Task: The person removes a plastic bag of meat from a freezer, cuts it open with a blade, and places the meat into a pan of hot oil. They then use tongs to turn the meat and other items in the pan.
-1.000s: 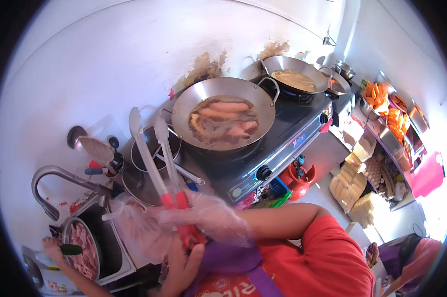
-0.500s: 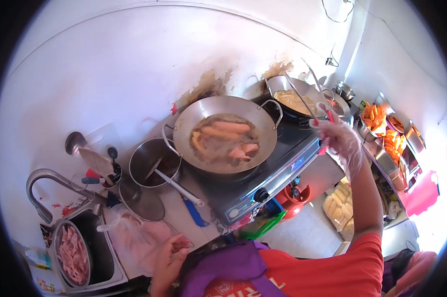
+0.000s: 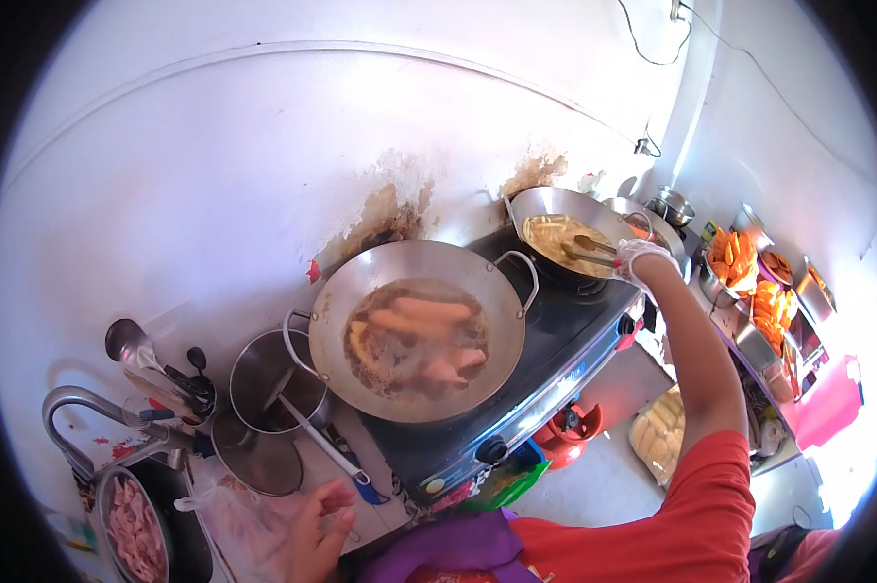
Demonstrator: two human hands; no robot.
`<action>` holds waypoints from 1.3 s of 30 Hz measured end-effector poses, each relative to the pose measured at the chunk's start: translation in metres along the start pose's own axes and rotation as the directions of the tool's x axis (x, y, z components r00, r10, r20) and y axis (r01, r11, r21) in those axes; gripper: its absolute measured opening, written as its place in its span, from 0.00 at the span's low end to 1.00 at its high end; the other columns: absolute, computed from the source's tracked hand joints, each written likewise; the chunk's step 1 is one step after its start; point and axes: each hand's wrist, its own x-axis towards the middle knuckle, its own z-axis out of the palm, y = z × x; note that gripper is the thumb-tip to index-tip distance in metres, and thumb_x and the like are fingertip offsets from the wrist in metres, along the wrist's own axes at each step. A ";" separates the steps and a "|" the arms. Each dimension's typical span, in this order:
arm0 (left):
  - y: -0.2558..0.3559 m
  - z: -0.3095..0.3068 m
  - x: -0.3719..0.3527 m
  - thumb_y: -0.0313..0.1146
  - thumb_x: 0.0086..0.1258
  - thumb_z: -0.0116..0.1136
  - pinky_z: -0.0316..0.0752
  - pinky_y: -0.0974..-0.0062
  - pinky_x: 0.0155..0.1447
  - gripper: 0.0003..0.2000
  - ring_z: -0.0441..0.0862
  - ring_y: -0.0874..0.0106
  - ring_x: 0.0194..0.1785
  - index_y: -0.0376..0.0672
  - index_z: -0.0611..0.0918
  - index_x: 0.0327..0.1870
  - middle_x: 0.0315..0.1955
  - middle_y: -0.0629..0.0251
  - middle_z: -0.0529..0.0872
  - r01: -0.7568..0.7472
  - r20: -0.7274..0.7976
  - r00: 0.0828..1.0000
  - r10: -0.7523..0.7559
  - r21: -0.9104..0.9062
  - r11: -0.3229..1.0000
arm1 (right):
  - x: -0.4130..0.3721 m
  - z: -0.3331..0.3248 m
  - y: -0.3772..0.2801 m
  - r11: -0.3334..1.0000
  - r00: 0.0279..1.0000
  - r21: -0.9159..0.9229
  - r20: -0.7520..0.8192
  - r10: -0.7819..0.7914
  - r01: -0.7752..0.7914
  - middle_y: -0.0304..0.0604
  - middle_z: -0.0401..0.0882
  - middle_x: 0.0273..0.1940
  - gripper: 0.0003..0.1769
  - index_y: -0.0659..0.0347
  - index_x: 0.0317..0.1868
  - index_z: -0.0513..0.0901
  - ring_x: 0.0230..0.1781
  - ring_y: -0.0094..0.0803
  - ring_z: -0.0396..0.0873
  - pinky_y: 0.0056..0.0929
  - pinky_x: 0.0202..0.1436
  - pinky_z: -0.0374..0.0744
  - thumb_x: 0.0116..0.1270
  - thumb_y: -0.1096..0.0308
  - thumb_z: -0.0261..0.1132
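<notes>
My right hand (image 3: 644, 260), in a clear plastic glove, grips a pair of metal tongs (image 3: 592, 255). The tong tips dip into the pale strips of food (image 3: 553, 233) frying in the farther wok (image 3: 545, 201). My left hand (image 3: 320, 530) is bare and hangs low by the counter, fingers loosely curled and apart, with nothing in it. Just left of it lies a clear plastic bag (image 3: 239, 530). Between my hands, the large near wok (image 3: 409, 403) holds long orange pieces (image 3: 419, 311) and pinkish chunks (image 3: 458, 364) in bubbling oil.
A pot (image 3: 254, 364) with a long-handled strainer stands left of the stove (image 3: 458, 457). Raw meat strips fill a bowl (image 3: 133, 530) at the sink. Orange fried pieces (image 3: 735, 257) sit in containers at right. A red gas cylinder (image 3: 570, 437) stands below.
My right hand has lowered the tongs from above the stove into the farther wok. The view has tilted up a little. My left hand stays near the bag.
</notes>
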 end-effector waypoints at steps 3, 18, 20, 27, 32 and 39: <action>0.002 -0.002 0.007 0.37 0.73 0.58 0.70 0.69 0.62 0.21 0.77 0.65 0.56 0.39 0.75 0.63 0.53 0.57 0.79 0.064 0.020 0.998 -0.065 0.049 0.997 | 0.024 0.006 0.004 0.997 0.997 0.038 -0.043 0.069 -0.068 0.53 0.84 0.50 0.25 0.66 0.51 0.80 0.53 0.46 0.83 0.39 0.56 0.80 0.60 0.56 0.68; 0.068 -0.009 0.024 0.35 0.73 0.59 0.71 0.70 0.60 0.19 0.77 0.67 0.57 0.39 0.76 0.62 0.52 0.59 0.80 -0.034 0.140 0.990 0.024 0.067 0.997 | 0.072 0.033 0.075 0.937 0.972 0.327 0.152 -0.180 0.122 0.36 0.71 0.20 0.09 0.60 0.39 0.82 0.22 0.29 0.75 0.34 0.25 0.73 0.65 0.63 0.66; 0.067 -0.011 0.029 0.35 0.73 0.59 0.71 0.70 0.60 0.19 0.77 0.67 0.57 0.39 0.75 0.62 0.52 0.59 0.80 -0.059 0.162 0.985 0.050 0.051 0.997 | 0.052 0.014 0.063 0.857 0.962 0.510 0.263 -0.071 -0.076 0.34 0.71 0.20 0.08 0.59 0.38 0.83 0.22 0.26 0.74 0.31 0.24 0.72 0.65 0.64 0.66; 0.077 -0.019 0.033 0.35 0.71 0.59 0.70 0.76 0.53 0.20 0.77 0.73 0.49 0.39 0.75 0.62 0.51 0.63 0.80 0.031 0.184 0.983 -0.019 -0.060 0.998 | 0.000 -0.040 0.016 0.967 0.966 -0.060 0.095 -0.240 0.246 0.55 0.82 0.37 0.18 0.65 0.45 0.79 0.40 0.50 0.82 0.41 0.44 0.78 0.69 0.57 0.63; 0.075 -0.019 0.033 0.38 0.70 0.59 0.69 0.81 0.45 0.21 0.75 0.77 0.44 0.38 0.76 0.62 0.50 0.64 0.80 0.019 0.121 0.993 -0.007 -0.098 0.995 | 0.006 0.014 0.028 0.898 0.980 0.429 -0.200 -0.007 0.094 0.49 0.80 0.32 0.19 0.65 0.47 0.73 0.35 0.42 0.82 0.35 0.40 0.78 0.71 0.55 0.61; 0.088 -0.018 0.032 0.37 0.70 0.59 0.71 0.80 0.45 0.22 0.76 0.76 0.46 0.38 0.75 0.62 0.50 0.64 0.80 0.070 0.080 0.995 -0.057 -0.167 0.983 | -0.022 0.082 0.053 0.071 0.999 0.997 0.007 0.048 -0.010 0.29 0.71 0.25 0.11 0.54 0.43 0.77 0.16 0.11 0.63 0.12 0.15 0.60 0.70 0.56 0.63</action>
